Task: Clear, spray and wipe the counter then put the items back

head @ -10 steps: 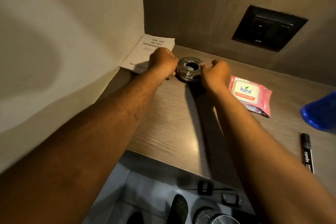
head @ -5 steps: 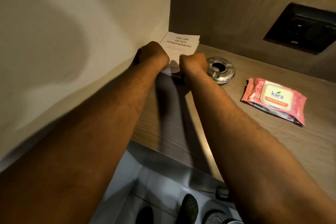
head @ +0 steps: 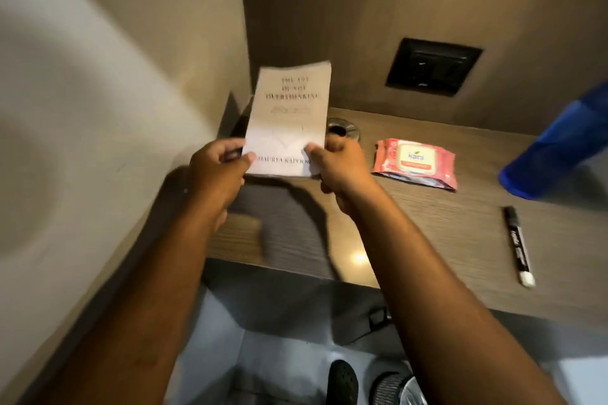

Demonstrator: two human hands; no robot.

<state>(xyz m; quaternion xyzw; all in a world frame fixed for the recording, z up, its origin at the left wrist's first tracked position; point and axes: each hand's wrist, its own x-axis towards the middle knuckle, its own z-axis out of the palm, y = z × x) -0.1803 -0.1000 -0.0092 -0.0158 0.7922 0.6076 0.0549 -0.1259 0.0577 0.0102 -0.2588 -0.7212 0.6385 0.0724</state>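
A white paperback book (head: 291, 112) is lifted clear of the wooden counter (head: 427, 227), tilted up with its cover facing me. My left hand (head: 218, 171) grips its lower left corner and my right hand (head: 339, 166) grips its lower right corner. Behind the book, a metal ashtray (head: 345, 130) sits on the counter, partly hidden. A pink wet-wipes pack (head: 416, 161) lies to the right of it. A black marker (head: 518, 245) lies near the counter's front right. A blue object (head: 559, 148), blurred, is at the right edge.
A beige wall (head: 98, 108) closes the left side and a wood panel with a black socket plate (head: 432, 66) stands behind the counter. Below the counter's front edge are a grey floor, a black shoe (head: 343, 381) and a round metal bin (head: 398, 388).
Both hands left the ashtray, took the book by its near edge and raised it off the counter toward me. The view shifted left and back.
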